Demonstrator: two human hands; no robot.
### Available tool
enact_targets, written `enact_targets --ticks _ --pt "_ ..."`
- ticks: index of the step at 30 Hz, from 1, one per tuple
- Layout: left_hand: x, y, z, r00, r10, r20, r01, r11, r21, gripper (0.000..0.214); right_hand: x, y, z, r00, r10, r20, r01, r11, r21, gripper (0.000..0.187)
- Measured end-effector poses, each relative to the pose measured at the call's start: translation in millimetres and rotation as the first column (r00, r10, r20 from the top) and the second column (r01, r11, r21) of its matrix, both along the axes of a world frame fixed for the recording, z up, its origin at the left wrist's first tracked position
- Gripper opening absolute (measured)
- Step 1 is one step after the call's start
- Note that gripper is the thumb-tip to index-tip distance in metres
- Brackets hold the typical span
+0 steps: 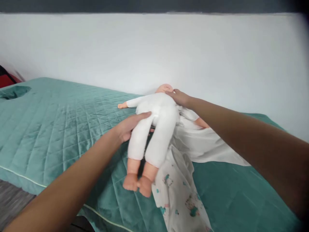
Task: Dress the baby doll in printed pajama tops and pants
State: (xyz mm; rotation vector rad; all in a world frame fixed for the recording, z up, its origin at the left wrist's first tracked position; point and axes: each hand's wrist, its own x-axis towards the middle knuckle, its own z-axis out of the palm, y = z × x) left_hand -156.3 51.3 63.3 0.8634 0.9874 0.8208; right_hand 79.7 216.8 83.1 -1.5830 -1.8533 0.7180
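A baby doll (156, 112) with a soft white body and skin-toned plastic limbs is in the middle of the view, feet toward me. My left hand (131, 125) is wrapped round its thigh on the left, thumb on top. At the doll's shoulder, just below the head, my right hand (178, 97) grips it; part of those fingers is hidden. White baby clothing (185, 190) with small printed figures in green lies spread under and to the right of the doll. One doll arm stretches left, the other lies on the white cloth.
The doll and clothing are on a green quilted bed cover (72, 129) with pale piping. Behind it rises a white wall (145, 48). A red and black item (6, 79) shows at the far left, and grey flooring (12, 203) at lower left.
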Motion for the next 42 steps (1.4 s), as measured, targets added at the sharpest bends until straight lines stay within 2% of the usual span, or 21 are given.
enact_targets --ticks 4,7,9,11,13,15,16,17,18,19,20,22,24,25,27,29,32,34,36,39,42 --pt "-67 4 -13.5 0.988 0.105 -0.110 -0.112 0.992 -0.058 0.047 -83 14 -12.0 0.988 0.155 0.009 -0.156 0.987 0.046 0.071" --pt "-97 3 -20.6 0.962 0.193 -0.194 -0.202 0.979 -0.025 0.049 -119 21 -18.4 0.963 0.268 0.005 -0.267 0.958 0.109 0.076" --pt "-108 2 -20.7 0.936 0.228 -0.268 -0.228 0.973 0.032 0.052 -121 23 -23.4 0.964 0.261 0.045 -0.264 0.960 0.096 0.084" --pt "-112 -2 -15.8 0.871 0.308 -0.383 -0.282 0.951 0.125 0.047 -103 21 -31.0 0.976 0.188 0.112 -0.196 0.978 0.066 0.086" --pt "-107 -10 -6.4 0.697 0.498 -0.515 -0.389 0.867 0.311 0.037 -68 13 -40.6 0.975 0.083 0.207 -0.096 0.994 0.053 0.077" --pt "-91 -25 4.8 0.463 0.705 -0.537 -0.397 0.707 0.585 0.036 -21 -4 -49.6 0.916 -0.057 0.397 0.037 0.998 0.058 0.075" --pt "-78 -34 9.7 0.399 0.761 -0.512 -0.333 0.640 0.692 0.036 3 -15 -52.8 0.895 -0.100 0.435 0.082 0.995 0.059 0.076" --pt "-63 -45 13.0 0.391 0.776 -0.496 -0.233 0.604 0.762 0.033 27 -27 -54.8 0.870 -0.133 0.475 0.117 0.991 0.064 0.075" --pt "-44 -55 14.1 0.455 0.732 -0.507 -0.123 0.616 0.778 0.027 49 -40 -55.3 0.845 -0.144 0.515 0.131 0.989 0.062 0.071" --pt "-25 -66 12.7 0.549 0.611 -0.570 0.001 0.682 0.732 0.024 69 -53 -54.0 0.821 -0.135 0.554 0.128 0.990 0.052 0.067" --pt "-5 -76 8.7 0.603 0.471 -0.644 0.142 0.731 0.667 0.025 85 -66 -51.0 0.797 -0.115 0.593 0.114 0.993 0.039 0.061" --pt "32 -91 -4.8 0.611 0.298 -0.733 0.352 0.727 0.589 0.036 108 -90 -39.8 0.749 -0.051 0.661 0.059 0.998 0.011 0.045" --pt "62 -99 -18.9 0.571 0.201 -0.796 0.455 0.730 0.510 0.040 120 -112 -22.5 0.702 0.011 0.712 -0.015 1.000 -0.001 0.030" --pt "74 -101 -23.5 0.569 0.172 -0.804 0.457 0.747 0.483 0.038 123 -123 -12.2 0.682 0.036 0.731 -0.055 0.998 0.002 0.025" --pt "95 -103 -23.9 0.626 0.106 -0.772 0.473 0.736 0.485 0.028 125 -146 10.2 0.651 0.070 0.755 -0.135 0.991 0.024 0.022" --pt "113 -108 -13.0 0.677 0.149 -0.720 0.496 0.632 0.596 0.021 126 -172 33.1 0.635 0.090 0.768 -0.206 0.977 0.056 0.024" --pt "141 -117 15.3 0.646 0.418 -0.639 0.539 0.342 0.769 0.018 129 -219 64.7 0.625 0.117 0.772 -0.330 0.936 0.125 0.029" --pt "159 -124 34.5 0.579 0.545 -0.606 0.620 0.189 0.762 0.020 136 -253 82.3 0.627 0.143 0.766 -0.430 0.883 0.187 0.030" --pt "176 -129 50.3 0.508 0.595 -0.622 0.722 0.099 0.685 0.024 146 -285 96.0 0.646 0.166 0.745 -0.480 0.847 0.228 0.029" --pt "194 -137 66.8 0.447 0.677 -0.585 0.810 -0.028 0.586 0.024 169 -324 107.6 0.748 0.169 0.642 -0.408 0.880 0.244 0.025" --pt "204 -145 76.0 0.485 0.738 -0.468 0.805 -0.168 0.570 0.022 193 -353 103.5 0.871 0.120 0.476 -0.225 0.960 0.170 0.032"
